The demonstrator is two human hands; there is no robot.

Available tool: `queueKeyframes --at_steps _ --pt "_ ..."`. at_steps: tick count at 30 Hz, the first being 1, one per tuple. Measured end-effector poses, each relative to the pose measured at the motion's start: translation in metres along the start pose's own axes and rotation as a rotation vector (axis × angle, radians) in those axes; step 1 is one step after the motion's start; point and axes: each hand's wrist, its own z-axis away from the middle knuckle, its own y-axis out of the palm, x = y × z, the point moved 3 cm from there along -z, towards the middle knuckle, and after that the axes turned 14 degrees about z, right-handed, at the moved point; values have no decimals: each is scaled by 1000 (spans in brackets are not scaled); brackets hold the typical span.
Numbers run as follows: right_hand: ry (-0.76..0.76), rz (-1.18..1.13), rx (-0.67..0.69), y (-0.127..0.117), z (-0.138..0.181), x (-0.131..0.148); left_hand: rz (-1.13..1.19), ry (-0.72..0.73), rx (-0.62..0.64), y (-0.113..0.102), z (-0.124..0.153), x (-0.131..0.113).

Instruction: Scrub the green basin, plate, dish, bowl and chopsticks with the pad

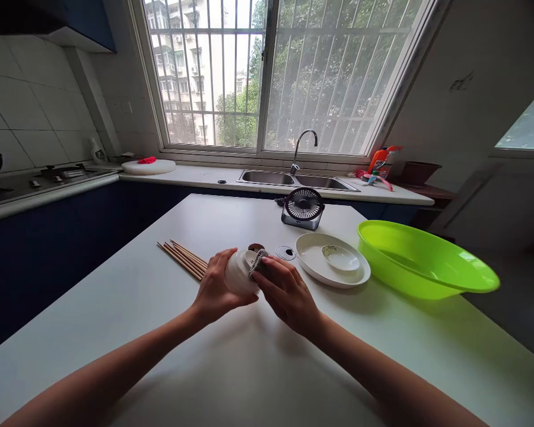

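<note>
My left hand (218,284) is closed around a small white bowl (239,274), held tilted on its side above the table with its foot turned to the right. A grey cloth or scouring pad (258,263) is pinched in my right hand (291,290) and touches the bowl at its foot. The bowl's inside is hidden. Several wooden chopsticks (182,259) lie on the table just left of my left hand. To the right of my right hand, a small white dish with a leaf pattern (340,258) rests on a large white plate (314,270).
A bright green plastic basin (427,261) stands at the white table's (231,367) right edge. Behind the plate are a small black fan (303,204) and a round table fitting (286,253). A brown round object (256,247) sits partly behind the bowl. The sink (267,178) lies under the window.
</note>
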Motion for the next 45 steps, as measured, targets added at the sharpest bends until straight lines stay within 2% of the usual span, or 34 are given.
queueKeyframes --at_steps 6,12,16,24,34,45 --pt "119 -105 -12 0 -1 -2 134 -138 -12 0 -1 2" --pt "314 -339 -59 6 3 -10 245 -170 -8 0 0 5" --pt "460 -444 -7 8 3 -16 304 -202 0 1 0 6" --pt "586 -620 46 9 2 -23 404 -232 92 1 -2 5" --pt "611 -764 182 5 -8 -33 304 -68 246 -1 -2 -2" --pt "686 -672 156 6 -3 -34 289 -118 102 3 3 0"
